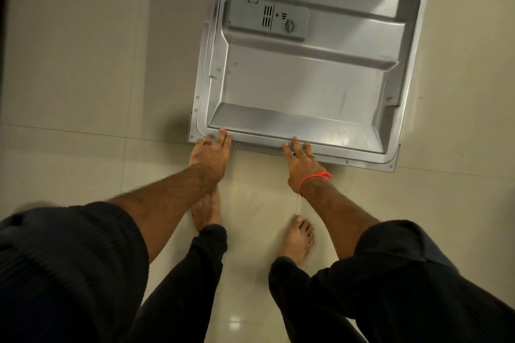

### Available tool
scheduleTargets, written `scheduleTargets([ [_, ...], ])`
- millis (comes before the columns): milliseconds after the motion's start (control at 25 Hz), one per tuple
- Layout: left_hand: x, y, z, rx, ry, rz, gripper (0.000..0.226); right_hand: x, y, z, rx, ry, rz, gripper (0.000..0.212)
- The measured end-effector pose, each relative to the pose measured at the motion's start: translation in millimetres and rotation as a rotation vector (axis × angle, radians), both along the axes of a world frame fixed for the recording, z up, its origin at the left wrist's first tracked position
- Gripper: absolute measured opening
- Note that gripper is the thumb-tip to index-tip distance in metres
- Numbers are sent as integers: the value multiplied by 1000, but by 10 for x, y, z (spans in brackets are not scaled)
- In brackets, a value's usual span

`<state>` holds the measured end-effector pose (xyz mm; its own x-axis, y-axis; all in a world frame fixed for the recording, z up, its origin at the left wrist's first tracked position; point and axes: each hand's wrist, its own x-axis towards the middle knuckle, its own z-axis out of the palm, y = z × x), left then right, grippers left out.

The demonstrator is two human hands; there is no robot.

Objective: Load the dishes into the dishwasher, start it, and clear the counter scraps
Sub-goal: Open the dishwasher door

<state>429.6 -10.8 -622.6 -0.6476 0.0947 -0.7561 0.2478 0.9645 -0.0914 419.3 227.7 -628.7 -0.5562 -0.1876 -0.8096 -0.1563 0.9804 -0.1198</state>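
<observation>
Dishwasher door [303, 86] lies dropped flat over tiled floor [83, 64], detergent dispenser [269, 19] facing up. Likely heavy, stiff, hinge-sprung, steel liner slick; best hold = front lip. Left hand [212, 154] & right hand [302, 160] rest there, fingers straight, lightly spread. Floor open both sides; bare feet [296, 237] near edge.

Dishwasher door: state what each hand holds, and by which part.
Both hands are on the open dishwasher door at its near edge: left hand toward the left corner, right hand nearer the middle, fingers laid over the rim.
</observation>
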Motion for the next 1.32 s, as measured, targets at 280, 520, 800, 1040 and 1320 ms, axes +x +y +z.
scheduleTargets([
  [280,15,-63,442,147,-121,94,101,-22,85,522,-96,-103,-119,78],
  [520,-306,-215,1459,325,-23,232,70,-133,153,1411,-205,131,-393,48],
  [800,-1484,-406,2663,458,155,193,52,-1250,-406,2681,-611,268,-1018,29],
  [1040,-2612,-449,3440,505,297,118,47,-2375,-671,3344,-965,327,-1439,24],
  [1320,-4061,-349,3686,527,521,23,48,-3857,-521,3670,-747,553,-881,48],
])
